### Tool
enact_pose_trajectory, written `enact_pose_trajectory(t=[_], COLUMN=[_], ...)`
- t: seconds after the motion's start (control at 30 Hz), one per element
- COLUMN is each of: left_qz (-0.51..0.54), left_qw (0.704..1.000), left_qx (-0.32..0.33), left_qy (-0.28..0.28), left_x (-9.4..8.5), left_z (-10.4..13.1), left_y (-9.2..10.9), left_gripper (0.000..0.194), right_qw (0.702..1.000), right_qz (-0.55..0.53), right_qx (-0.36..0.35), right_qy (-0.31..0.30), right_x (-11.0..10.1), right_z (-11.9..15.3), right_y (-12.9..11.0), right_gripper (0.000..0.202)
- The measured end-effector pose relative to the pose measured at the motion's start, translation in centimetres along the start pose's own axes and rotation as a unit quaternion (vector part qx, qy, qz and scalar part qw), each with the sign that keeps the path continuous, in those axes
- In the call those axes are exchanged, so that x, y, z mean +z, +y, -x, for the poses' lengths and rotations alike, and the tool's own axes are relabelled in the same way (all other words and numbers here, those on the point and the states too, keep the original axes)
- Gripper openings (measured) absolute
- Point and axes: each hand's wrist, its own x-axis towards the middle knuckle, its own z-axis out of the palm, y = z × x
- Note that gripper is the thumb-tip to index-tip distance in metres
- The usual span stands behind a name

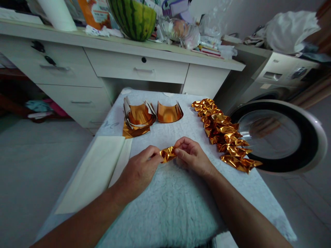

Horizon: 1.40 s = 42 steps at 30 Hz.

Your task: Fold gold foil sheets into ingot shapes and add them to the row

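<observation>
Between my two hands is a small crumpled piece of shiny gold foil paper (168,154), held just above the cloth-covered table. My left hand (144,167) pinches its left end, and my right hand (191,155) pinches the right end with thumb and fingers. To the right, a row of folded gold foil pieces (227,136) runs along the table, several of them overlapping. Beyond my hands stand a stack of curled gold sheets (139,115) with pale backs and a single curled gold sheet (169,113).
Cream paper sheets (90,172) lie at the table's left. A white desk with drawers (139,67) stands behind, bearing a cut watermelon (134,20) and plastic bags. At the right, a washing machine's round door (279,136) hangs open beside the table's edge.
</observation>
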Motion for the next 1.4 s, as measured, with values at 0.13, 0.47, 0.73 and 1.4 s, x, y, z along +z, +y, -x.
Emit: enact_pose_trajectory(t=[0.13, 0.47, 0.73, 1.4], left_qz=[0.083, 0.188, 0.141, 0.104], left_qw=[0.996, 0.962, 0.969, 0.979], left_qx=[-0.012, -0.197, -0.201, -0.176], left_qy=[-0.011, -0.025, -0.023, -0.017], left_x=[-0.3, -0.7, -0.2, -0.2], left_z=[-0.3, -0.4, -0.5, -0.6], left_y=[0.5, 0.8, 0.9, 1.0], left_gripper=[0.02, 0.018, 0.021, 0.02], right_qw=[0.998, 0.992, 0.978, 0.975], right_qz=[0.053, 0.087, 0.172, 0.189], right_qx=[-0.026, -0.065, -0.097, -0.099], right_qy=[0.023, 0.059, 0.068, 0.06], right_x=[0.3, 0.7, 1.4, 1.6], right_z=[-0.1, -0.2, 0.1, 0.3], right_y=[0.2, 1.0, 1.1, 1.0], right_gripper=[0.024, 0.012, 0.005, 0.005])
